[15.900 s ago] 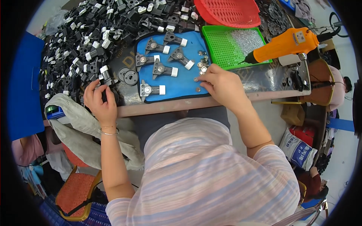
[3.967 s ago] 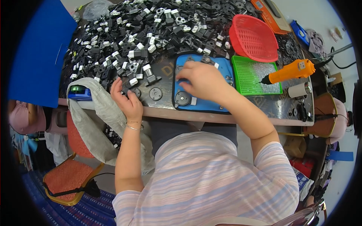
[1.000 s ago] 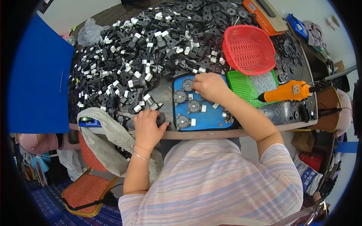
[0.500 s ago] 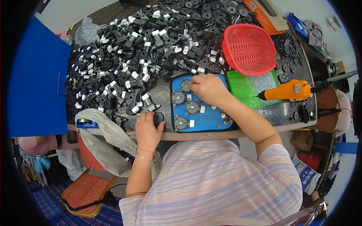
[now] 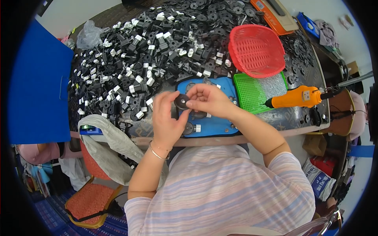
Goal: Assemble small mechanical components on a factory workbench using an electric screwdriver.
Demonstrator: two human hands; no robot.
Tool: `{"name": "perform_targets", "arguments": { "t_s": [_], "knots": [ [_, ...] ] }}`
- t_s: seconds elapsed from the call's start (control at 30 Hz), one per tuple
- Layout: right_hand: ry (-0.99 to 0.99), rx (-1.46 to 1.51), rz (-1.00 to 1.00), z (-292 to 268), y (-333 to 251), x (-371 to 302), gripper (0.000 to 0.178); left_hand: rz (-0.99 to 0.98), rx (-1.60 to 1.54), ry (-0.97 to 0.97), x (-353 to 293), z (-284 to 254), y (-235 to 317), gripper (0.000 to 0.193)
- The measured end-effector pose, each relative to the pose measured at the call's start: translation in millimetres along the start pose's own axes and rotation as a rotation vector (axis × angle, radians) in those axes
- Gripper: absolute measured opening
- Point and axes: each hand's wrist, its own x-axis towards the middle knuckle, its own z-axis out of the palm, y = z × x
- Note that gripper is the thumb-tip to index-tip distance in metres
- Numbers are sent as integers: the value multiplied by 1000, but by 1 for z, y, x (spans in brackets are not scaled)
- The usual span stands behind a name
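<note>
Over the left side of a blue mat, my two hands meet at a round black disc with a shiny metal centre. My left hand grips its left and lower edge between thumb and fingers. My right hand closes in from the other side, its thumb and curled fingertips on the disc's right edge; whether they also pinch a small part I cannot tell. Below them on the mat lies a grey-black disc with a white-tipped part. Other such pieces are partly hidden under my hands.
A large heap of black parts with white ends covers the table's far left. Black discs are piled farther back. On the right are a red basket, a green tray with small metal pieces and an orange electric screwdriver.
My left hand has lifted the black disc from near the table's front edge, up and right over the mat. My right hand has come from the mat's far part to the disc.
</note>
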Motion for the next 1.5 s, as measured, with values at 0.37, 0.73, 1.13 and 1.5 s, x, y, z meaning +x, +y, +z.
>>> {"name": "perform_targets", "arguments": {
  "t_s": [0.37,0.73,1.13,1.5],
  "knots": [
    [178,-65,-50,-31,-5,-19,29,-56,-199,-75,16,30,4,53],
    [452,-525,-42,-67,-8,1,23,70,-41,-208,57,58,-23,49],
    [663,-1016,-152,-66,20,20,22,-51,353,-359,47,84,-28,48],
    [545,-1174,35,-62,15,16,19,-56,332,-365,45,89,-28,44]
  ]
}}
